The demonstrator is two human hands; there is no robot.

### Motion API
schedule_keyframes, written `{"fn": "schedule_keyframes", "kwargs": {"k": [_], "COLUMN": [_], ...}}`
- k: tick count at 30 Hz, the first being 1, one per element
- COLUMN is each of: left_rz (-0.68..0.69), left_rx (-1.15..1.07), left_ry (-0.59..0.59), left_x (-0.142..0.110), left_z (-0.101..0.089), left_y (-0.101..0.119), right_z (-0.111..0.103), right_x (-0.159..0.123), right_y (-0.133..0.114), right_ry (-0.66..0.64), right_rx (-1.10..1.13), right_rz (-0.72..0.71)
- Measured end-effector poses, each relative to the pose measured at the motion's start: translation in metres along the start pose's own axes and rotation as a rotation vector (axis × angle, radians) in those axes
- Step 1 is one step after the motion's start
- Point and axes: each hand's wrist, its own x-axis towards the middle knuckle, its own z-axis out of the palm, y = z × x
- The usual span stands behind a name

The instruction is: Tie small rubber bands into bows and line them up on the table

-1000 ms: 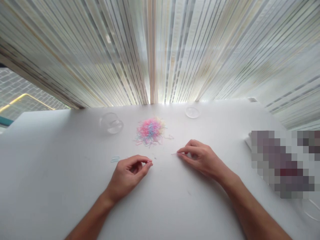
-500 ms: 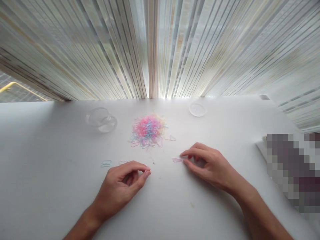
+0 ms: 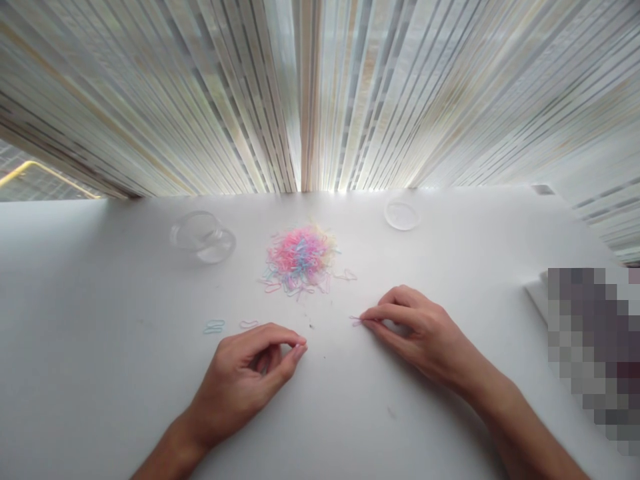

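Observation:
My right hand (image 3: 407,323) is closed in a pinch, with the thumb and index finger on a small pink-purple rubber band (image 3: 355,321) on the white table. My left hand (image 3: 255,373) also pinches, thumb against index finger; whatever is between those fingertips is too small to make out. Just beyond its knuckles lies a pink rubber band (image 3: 249,325), and farther left are teal rubber bands (image 3: 214,327) side by side. A loose heap of pastel rubber bands (image 3: 301,257), pink, blue, purple and yellow, lies beyond both hands.
Left of the heap stands a clear round container (image 3: 195,230) with another clear round piece against it. A clear round lid (image 3: 403,216) lies at the back right. A blurred-out object (image 3: 590,347) is at the right edge. Striped curtains (image 3: 310,100) hang behind the white table (image 3: 100,367).
My right thumb and index finger opened beside the pink-purple band, then closed on it again. My left hand keeps its pinch. The camera view has shifted slightly.

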Motion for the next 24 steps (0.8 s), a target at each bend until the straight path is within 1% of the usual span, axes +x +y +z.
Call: {"fn": "schedule_keyframes", "kwargs": {"k": [7,12,24], "left_rz": [-0.006,-0.016,-0.007], "left_rx": [-0.025,-0.046,-0.082], "left_ry": [0.009,-0.001,0.015], "left_x": [0.000,0.001,0.001], "left_z": [0.002,0.002,0.003], "left_y": [0.000,0.001,0.001], "right_z": [0.001,0.006,0.018], "right_x": [0.001,0.002,0.004], "right_y": [-0.003,-0.008,-0.009], "right_ry": [0.005,0.050,0.118], "right_rx": [-0.006,-0.014,0.006], "right_rz": [-0.019,-0.031,-0.081]}}
